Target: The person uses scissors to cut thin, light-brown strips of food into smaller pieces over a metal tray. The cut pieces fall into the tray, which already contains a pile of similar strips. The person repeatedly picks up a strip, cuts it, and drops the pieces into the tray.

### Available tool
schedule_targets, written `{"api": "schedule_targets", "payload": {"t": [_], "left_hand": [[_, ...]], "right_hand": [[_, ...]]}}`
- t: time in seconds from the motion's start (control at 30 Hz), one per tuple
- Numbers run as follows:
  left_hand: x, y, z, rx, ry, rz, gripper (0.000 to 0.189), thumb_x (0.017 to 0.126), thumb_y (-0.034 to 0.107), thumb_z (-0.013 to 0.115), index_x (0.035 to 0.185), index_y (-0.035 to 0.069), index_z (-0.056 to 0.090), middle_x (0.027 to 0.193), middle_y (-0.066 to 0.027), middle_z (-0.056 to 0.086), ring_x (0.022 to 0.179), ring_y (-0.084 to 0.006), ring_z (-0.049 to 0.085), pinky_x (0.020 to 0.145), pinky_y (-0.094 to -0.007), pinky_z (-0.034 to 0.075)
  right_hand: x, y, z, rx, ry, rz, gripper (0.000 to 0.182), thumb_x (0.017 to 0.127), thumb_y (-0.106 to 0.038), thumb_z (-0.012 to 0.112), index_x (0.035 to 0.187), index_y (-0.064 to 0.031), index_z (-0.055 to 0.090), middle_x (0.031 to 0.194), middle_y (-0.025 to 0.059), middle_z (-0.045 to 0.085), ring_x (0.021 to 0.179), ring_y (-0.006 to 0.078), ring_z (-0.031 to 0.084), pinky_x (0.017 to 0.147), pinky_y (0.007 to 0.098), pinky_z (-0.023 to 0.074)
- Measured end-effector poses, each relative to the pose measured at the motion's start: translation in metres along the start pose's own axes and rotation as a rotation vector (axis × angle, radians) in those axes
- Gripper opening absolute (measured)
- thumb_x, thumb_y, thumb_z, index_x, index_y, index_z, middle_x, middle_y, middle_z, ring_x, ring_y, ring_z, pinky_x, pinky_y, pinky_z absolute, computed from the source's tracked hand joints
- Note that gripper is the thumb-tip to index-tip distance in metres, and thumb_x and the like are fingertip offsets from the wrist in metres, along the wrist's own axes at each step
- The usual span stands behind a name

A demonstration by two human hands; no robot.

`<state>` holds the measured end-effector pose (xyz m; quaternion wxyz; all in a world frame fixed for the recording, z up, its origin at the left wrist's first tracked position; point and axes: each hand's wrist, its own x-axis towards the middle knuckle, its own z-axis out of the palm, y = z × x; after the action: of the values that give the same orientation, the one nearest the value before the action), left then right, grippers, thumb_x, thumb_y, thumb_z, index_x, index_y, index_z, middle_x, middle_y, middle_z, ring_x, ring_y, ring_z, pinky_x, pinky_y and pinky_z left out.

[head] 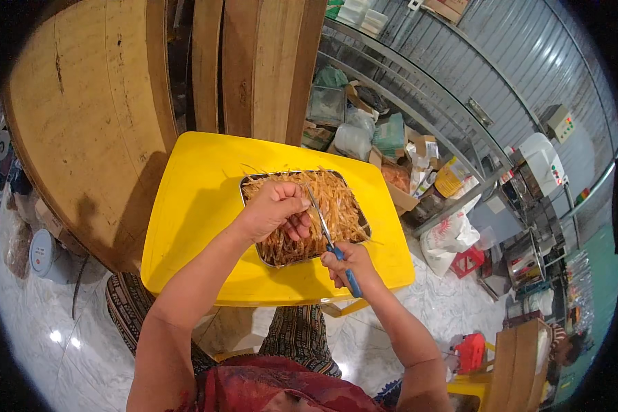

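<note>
A metal tray (pixel 364 226) on the yellow plastic table (pixel 195 216) is heaped with thin orange-brown dried shreds (pixel 340 198), perhaps shredded food. Over the heap, my left hand (pixel 280 211) has thumb and forefinger pinched together on what looks like a small tan shred, mostly hidden by the fingers. My right hand (pixel 349 262) grips the blue handles of a pair of scissors (pixel 321 219). Their metal blades point away from me, next to my left fingertips. The blades appear close together.
Wooden panels (pixel 268 72) stand against the table's far side. Cardboard boxes (pixel 401 190), plastic containers and a white sack (pixel 448 234) crowd the right. A lidded white bucket (pixel 44 255) sits on the floor at left. My legs (pixel 301 335) are at the table's near edge.
</note>
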<state>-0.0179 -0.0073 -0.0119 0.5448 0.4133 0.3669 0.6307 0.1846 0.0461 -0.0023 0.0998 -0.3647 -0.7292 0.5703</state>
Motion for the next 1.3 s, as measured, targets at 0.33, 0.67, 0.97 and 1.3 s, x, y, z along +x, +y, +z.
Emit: {"api": "schedule_targets", "payload": {"t": [0.33, 0.67, 0.97, 1.3], "left_hand": [[0.003, -0.004, 0.003, -0.011, 0.050, -0.050, 0.016, 0.085, 0.018, 0.044, 0.077, 0.004, 0.048, 0.063, -0.0072, 0.057, 0.051, -0.0155, 0.058, 0.043, -0.0249, 0.048], [0.001, -0.013, 0.006, 0.018, -0.052, -0.077, 0.018, 0.084, 0.017, 0.048, 0.072, 0.004, 0.049, 0.060, -0.0074, 0.057, 0.047, -0.0139, 0.055, 0.043, -0.0253, 0.047], [0.002, -0.009, 0.005, -0.051, -0.031, -0.104, 0.018, 0.084, 0.019, 0.049, 0.072, 0.005, 0.049, 0.060, -0.0063, 0.057, 0.046, -0.0128, 0.055, 0.043, -0.0247, 0.046], [0.003, -0.003, -0.003, -0.035, 0.086, 0.022, 0.017, 0.085, 0.019, 0.048, 0.075, 0.006, 0.050, 0.063, -0.0057, 0.056, 0.048, -0.0138, 0.056, 0.042, -0.0243, 0.046]], "right_hand": [[0.004, 0.014, -0.003, 0.032, -0.107, -0.149, 0.040, 0.084, -0.039, 0.048, 0.086, 0.0016, 0.050, 0.066, 0.0049, 0.049, 0.055, 0.0101, 0.050, 0.050, 0.0222, 0.0453], [0.011, 0.014, 0.003, 0.092, -0.096, -0.187, 0.039, 0.085, -0.037, 0.046, 0.086, 0.0018, 0.050, 0.066, 0.0060, 0.050, 0.055, 0.0106, 0.051, 0.049, 0.0230, 0.0459], [0.006, -0.008, 0.004, -0.016, -0.023, -0.028, 0.042, 0.085, -0.041, 0.045, 0.074, -0.0007, 0.052, 0.054, 0.0040, 0.049, 0.040, 0.0099, 0.047, 0.038, 0.0204, 0.0389], [0.006, -0.007, -0.001, 0.094, -0.055, -0.035, 0.038, 0.082, -0.038, 0.051, 0.075, -0.0010, 0.052, 0.056, 0.0028, 0.049, 0.043, 0.0084, 0.050, 0.040, 0.0203, 0.0405]]}}
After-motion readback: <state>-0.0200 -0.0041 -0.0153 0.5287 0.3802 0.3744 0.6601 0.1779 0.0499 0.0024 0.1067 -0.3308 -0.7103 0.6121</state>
